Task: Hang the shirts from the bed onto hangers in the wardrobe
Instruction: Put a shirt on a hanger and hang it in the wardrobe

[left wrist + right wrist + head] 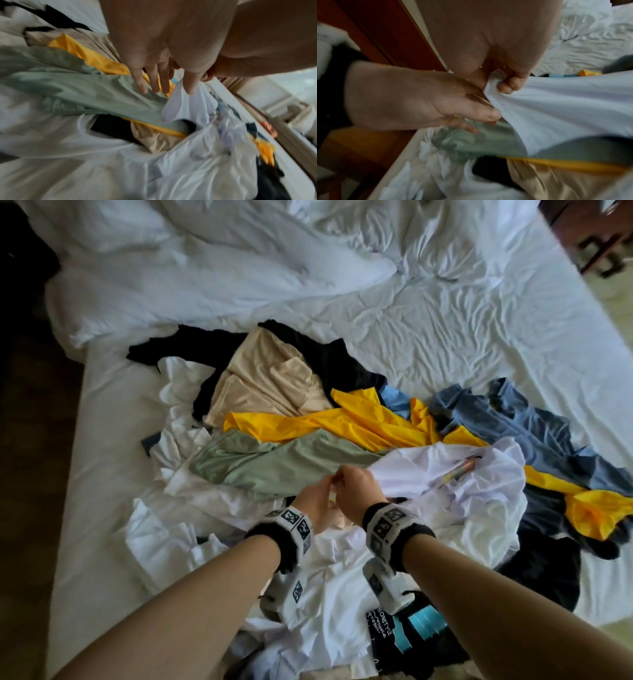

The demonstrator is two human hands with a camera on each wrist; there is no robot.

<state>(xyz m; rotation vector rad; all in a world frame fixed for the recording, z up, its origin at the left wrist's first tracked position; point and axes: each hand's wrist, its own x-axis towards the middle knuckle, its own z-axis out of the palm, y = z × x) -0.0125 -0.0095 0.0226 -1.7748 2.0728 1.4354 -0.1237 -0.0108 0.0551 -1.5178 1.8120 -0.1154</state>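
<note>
Hands, two: left hand (313, 501) and right hand (359, 491) each grip one white shirt (445, 474).

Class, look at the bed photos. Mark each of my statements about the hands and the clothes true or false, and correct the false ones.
1. Both hands hold the white shirt. True: the right hand grips a bunched edge and the left hand pinches it beside it.
2. The yellow garment lies apart from the pile, by itself. False: it lies inside the pile, under the green shirt.
3. The bed sheet is white and wrinkled. True.
4. The white shirt already hangs on a hanger. False: it lies on the pile, and no wardrobe is in view.
</note>
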